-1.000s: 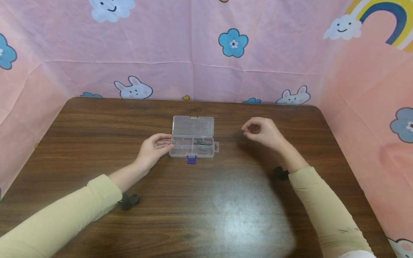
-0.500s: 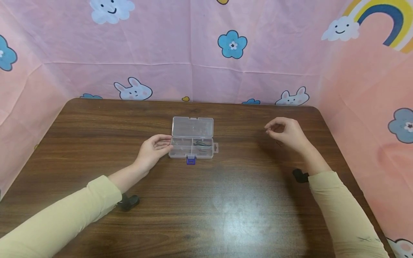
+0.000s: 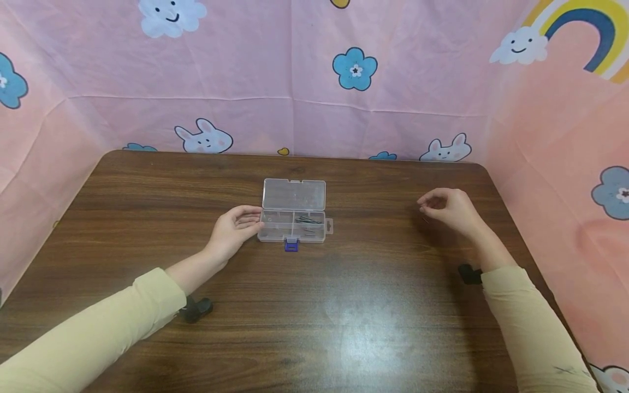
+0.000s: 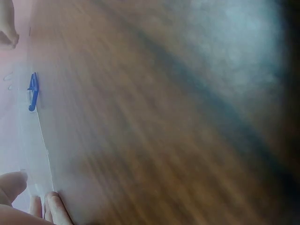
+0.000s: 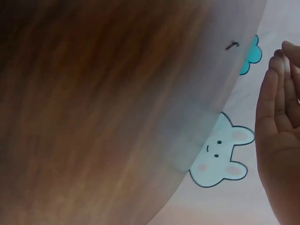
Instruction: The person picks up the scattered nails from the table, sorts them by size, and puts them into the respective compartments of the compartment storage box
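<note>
A clear plastic compartment box [image 3: 272,238] lies with its lid [image 3: 294,195] raised at the back and its blue latch [image 3: 291,246] folded down in front. Long thin screws or nails [image 3: 308,220] lie in its back right compartment, shorter ones [image 3: 309,232] in the front right. My left hand [image 3: 230,229] grips the box's left end between thumb and fingers. Well to the right of the box, my right hand [image 3: 451,208] hovers low over the table, thumb and fingertips close together, nothing visible between them. The right wrist view has a small dark screw-like piece [image 5: 232,45] on the table, apart from the fingers.
The brown wooden table [image 3: 236,333] is enclosed by pink printed cloth [image 3: 245,71] at the back and sides. A hanging tab [image 3: 329,226] sticks out from the box's right end. Dark wrist mounts [image 3: 470,274] stick out beneath both forearms.
My right hand has moved away from the box, to the right and slightly toward me. The left hand and the box have stayed in place.
</note>
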Motion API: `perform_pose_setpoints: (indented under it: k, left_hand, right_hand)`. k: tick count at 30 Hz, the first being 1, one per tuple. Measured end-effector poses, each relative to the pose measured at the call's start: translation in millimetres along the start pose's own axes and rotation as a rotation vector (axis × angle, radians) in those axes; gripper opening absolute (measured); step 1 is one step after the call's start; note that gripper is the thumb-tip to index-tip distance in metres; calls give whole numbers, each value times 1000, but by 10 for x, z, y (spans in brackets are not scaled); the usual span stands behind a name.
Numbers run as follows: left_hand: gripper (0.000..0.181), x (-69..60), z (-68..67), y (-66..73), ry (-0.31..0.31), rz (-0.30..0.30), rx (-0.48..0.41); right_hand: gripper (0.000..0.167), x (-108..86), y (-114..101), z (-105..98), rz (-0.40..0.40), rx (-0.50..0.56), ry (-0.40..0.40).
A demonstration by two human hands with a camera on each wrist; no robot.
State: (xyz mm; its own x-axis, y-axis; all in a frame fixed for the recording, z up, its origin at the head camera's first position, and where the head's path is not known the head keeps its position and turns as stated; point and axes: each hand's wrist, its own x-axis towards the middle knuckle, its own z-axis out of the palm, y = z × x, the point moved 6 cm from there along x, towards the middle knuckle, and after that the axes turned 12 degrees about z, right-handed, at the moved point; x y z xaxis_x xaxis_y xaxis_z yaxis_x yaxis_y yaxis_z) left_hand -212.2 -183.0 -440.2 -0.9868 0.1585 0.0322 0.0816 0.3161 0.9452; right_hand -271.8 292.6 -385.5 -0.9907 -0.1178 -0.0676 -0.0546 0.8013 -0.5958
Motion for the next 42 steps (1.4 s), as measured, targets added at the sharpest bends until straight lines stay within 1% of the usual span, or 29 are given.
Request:
perform_pose_setpoints:
  k: [7, 19, 24, 30, 34, 42]
  left_hand:
    - [45, 0, -1, -8, 0, -3, 2]
    - [46, -2, 3, -1, 5, 5, 5]
    - [46, 5, 0, -7, 4, 5, 7]
    - [46, -7, -3, -6, 3, -4, -3]
    - [46, -6, -2, -15, 3, 1, -7]
    - [47, -13, -6, -11, -3, -6, -8]
  right_hand:
    - [15, 12, 145, 26, 54, 5, -61]
    - [16, 18, 310, 78, 81, -11, -134]
    - [16, 20, 328, 92, 95, -22, -152]
    - [14, 2, 322, 89, 93, -28, -141]
    - [13, 1, 324, 82, 87, -39, -127]
    - [11, -11, 309, 75, 106, -101, -98]
